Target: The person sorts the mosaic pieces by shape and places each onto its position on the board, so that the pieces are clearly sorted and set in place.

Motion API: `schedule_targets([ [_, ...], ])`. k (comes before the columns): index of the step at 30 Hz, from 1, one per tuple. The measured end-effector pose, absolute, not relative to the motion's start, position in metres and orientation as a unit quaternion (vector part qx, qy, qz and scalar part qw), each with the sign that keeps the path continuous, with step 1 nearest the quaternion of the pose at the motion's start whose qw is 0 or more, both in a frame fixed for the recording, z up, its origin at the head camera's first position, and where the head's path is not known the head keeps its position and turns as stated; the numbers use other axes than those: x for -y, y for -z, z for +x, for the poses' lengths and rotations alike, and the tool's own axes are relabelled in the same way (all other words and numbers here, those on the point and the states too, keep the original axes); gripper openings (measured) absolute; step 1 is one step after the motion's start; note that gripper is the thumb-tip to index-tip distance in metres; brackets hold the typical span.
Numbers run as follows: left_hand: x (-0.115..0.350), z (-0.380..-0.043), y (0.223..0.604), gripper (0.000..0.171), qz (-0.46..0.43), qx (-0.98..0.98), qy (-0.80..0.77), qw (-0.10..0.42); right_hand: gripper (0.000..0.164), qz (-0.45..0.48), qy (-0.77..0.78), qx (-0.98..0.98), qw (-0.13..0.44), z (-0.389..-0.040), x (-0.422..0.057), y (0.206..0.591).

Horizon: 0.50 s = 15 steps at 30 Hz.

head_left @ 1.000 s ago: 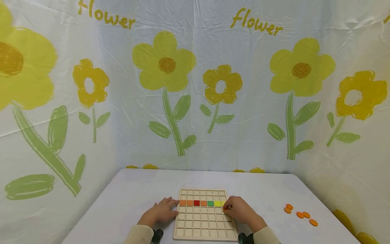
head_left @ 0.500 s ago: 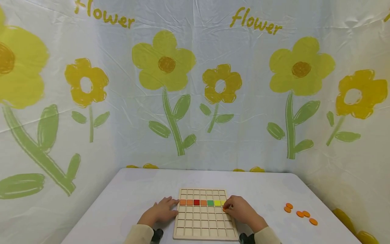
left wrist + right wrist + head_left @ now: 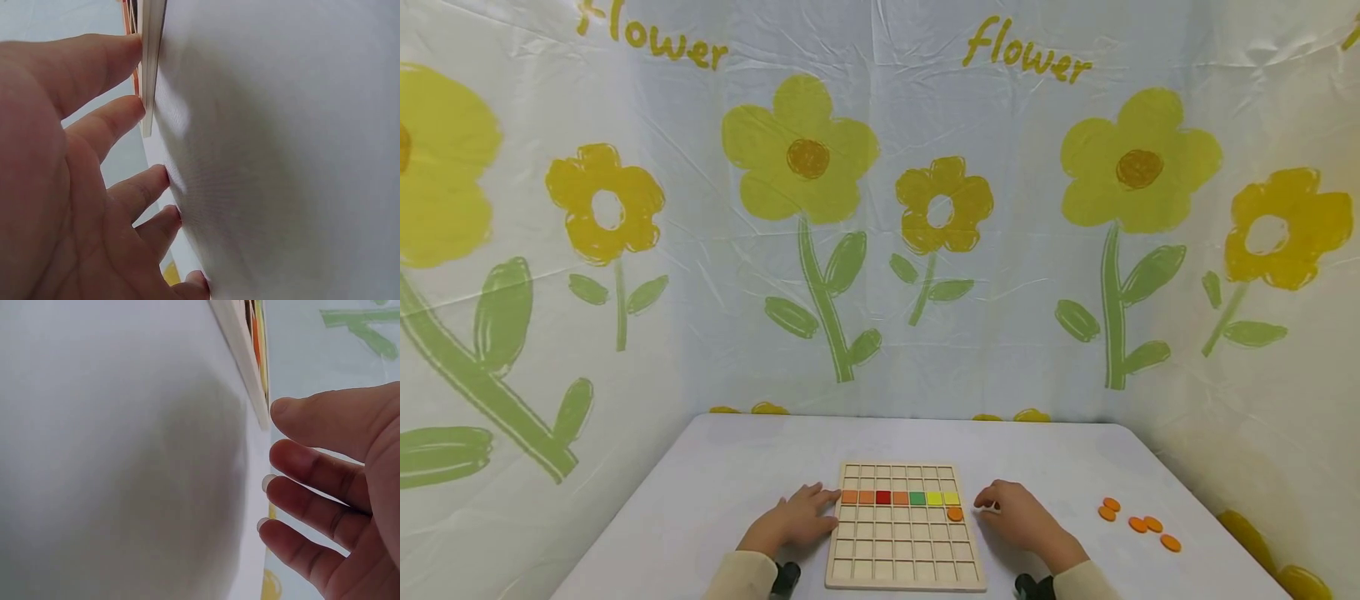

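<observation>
A wooden grid board (image 3: 904,550) lies on the white table in the head view. One of its rows is filled with coloured square tiles (image 3: 883,497) in orange, red, green and yellow. Just below that row, at the right end, an orange disc (image 3: 955,514) sits on the grid. My left hand (image 3: 795,518) touches the board's left edge, and in the left wrist view the thumb and index fingertip (image 3: 132,106) meet that edge. Beside the board's right edge is my right hand (image 3: 1017,515), apart from it, fingers loosely bent with nothing between them.
Several loose orange discs (image 3: 1138,524) lie on the table (image 3: 760,450) to the right. A flower-printed curtain (image 3: 880,350) surrounds the table's back and sides.
The right hand has let go of the orange disc, leaving it on the grid, and has moved right, off the board. My left hand stays at the left edge.
</observation>
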<state>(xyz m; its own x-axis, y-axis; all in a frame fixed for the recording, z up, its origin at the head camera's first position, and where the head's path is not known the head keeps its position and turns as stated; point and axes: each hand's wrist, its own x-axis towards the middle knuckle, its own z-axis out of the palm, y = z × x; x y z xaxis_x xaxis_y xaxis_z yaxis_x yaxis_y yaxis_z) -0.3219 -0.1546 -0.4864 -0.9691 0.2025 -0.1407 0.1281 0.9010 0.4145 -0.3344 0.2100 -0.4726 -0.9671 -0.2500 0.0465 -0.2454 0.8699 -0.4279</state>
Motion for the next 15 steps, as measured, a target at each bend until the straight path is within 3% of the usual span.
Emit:
schedule_targets([
  [15, 0.156, -0.325, 0.489, 0.051, 0.084, -0.968, -0.215, 0.102, 0.01, -0.088, 0.21, -0.974, -0.003, -0.329, -0.253, 0.466],
])
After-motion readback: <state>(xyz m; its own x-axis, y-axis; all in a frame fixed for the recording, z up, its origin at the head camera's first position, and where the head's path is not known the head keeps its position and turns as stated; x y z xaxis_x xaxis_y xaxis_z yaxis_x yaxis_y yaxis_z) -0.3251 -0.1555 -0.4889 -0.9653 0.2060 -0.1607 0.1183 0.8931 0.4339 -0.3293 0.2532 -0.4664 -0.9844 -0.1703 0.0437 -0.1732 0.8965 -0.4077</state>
